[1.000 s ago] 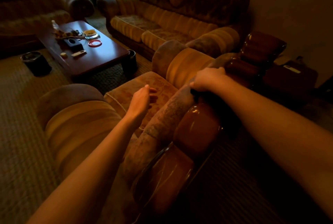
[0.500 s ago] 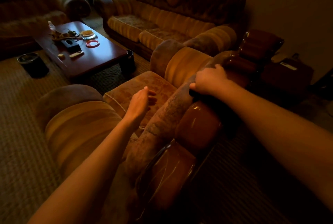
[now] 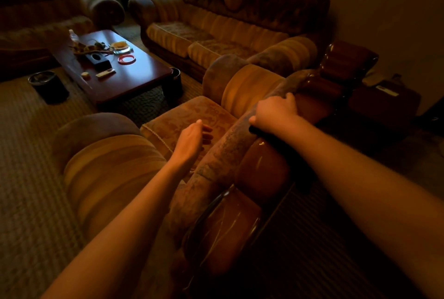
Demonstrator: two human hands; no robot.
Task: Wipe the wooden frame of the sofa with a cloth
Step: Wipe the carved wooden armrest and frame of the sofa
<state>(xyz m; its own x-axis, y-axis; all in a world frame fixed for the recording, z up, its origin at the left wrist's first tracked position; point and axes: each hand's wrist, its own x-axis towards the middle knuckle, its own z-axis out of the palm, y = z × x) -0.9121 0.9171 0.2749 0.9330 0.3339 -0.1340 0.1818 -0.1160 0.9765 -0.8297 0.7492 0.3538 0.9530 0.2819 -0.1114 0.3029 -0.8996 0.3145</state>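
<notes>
The right hand (image 3: 276,112) covers most of the dark cloth (image 3: 258,130); only a sliver shows under the palm. Its fingers (image 3: 289,97) curl over the sofa's glossy wooden frame (image 3: 262,169), their tips out of sight. Both forearms run off the near edge. Small items on the far bench (image 3: 134,75) are too dim to identify.

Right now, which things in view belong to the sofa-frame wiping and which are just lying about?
Job:
right hand
dark cloth under it
glossy wooden frame

Lying about:
left hand, holding nothing
coffee table
red ring
remote
black bin
</notes>
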